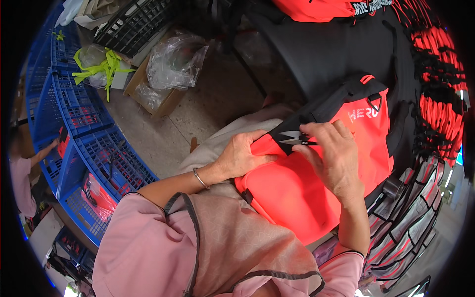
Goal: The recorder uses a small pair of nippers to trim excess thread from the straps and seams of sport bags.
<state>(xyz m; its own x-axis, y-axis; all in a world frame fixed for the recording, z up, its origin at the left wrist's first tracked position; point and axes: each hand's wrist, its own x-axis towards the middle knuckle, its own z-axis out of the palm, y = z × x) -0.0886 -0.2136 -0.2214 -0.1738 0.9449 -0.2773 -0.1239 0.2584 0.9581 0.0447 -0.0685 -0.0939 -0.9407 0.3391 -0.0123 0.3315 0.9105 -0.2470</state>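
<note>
A bright red-orange bag [307,198] with a black panel lies across my lap and the table's near edge. My left hand [241,154] pinches the red fabric at its left side, thumb and fingers closed on it. In my right hand [332,157] is a small pair of thread snips [292,137]. Their pointed blades are parted and lie over the black panel, close to the fabric edge beside my left hand. Whether the blades touch a thread is too small to tell.
The black table [302,44] holds another red bag [316,9] at the far end. Red and black straps [440,84] and grey-red pieces [405,222] are piled on the right. Blue crates [89,123] and a cardboard box [136,89] stand left. Another person's hand [53,144] reaches near the crates.
</note>
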